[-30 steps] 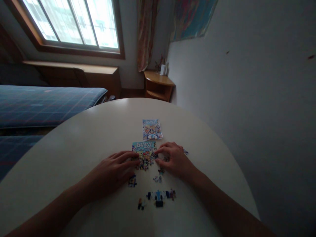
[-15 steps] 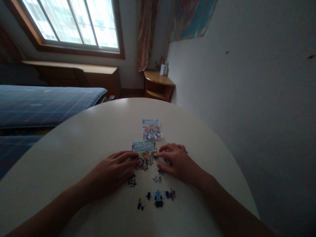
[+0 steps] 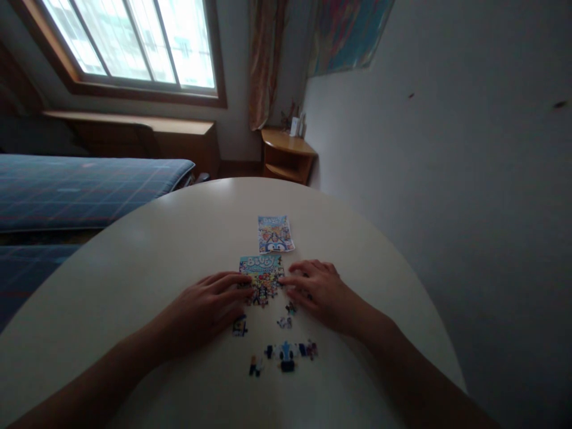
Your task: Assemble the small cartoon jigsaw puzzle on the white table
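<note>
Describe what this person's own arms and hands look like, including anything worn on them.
The left hand and right hand are both ungloved, with no rings that I can make out. The left forearm and right forearm show no sleeve, watch or bracelet. The picture is too dim to judge small markings.

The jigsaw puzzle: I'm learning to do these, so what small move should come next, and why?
Perhaps the right hand should pick up the small loose piece just below it in view: that piece is close by, the assembled section has a jagged lower edge, and the left hand rests at the section's left side.
</note>
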Demonstrator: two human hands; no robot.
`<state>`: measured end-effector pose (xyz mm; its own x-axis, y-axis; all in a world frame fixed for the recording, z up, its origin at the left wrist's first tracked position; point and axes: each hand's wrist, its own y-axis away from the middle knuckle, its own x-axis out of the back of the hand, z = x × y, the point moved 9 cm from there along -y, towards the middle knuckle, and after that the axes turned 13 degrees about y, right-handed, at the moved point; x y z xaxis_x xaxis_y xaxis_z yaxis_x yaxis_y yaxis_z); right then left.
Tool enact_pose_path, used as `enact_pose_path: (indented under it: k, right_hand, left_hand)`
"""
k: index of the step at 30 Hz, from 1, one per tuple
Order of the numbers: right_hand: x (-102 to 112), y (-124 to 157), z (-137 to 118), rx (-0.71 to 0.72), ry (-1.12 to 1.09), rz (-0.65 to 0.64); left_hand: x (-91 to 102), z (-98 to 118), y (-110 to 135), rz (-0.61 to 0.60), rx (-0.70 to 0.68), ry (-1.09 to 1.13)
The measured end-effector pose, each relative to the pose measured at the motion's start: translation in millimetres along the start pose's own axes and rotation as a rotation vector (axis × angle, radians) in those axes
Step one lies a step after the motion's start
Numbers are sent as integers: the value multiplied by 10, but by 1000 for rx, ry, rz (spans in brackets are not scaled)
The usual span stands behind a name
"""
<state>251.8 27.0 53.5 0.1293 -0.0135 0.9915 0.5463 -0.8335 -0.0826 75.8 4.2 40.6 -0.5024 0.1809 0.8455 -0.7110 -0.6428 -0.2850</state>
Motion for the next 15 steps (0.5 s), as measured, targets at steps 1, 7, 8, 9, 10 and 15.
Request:
enact_pose_path:
  k: [1,7,8,9,10,15]
  right_hand:
    - [-2,-6,15,7,-25,7]
    - [54,-12,270,-45,-99,21]
    - [76,0,312,-55,-96,24]
    - [98,14,342,-60,-95,27]
    - [115,29,364,-61,-96,28]
    - [103,62,402,-60,-114,-5]
  left_hand:
    - [4,-1,-2,4,-2,-1]
    - [-10,-13,-1,-25,-13,12]
    - [-4,-14,-1,-22,-13,18]
    - [6,-14,-1,-15,-14,22]
    - [11,-13,-1,-15,-15,24]
    - [14,-2,-7,-42,-27,20]
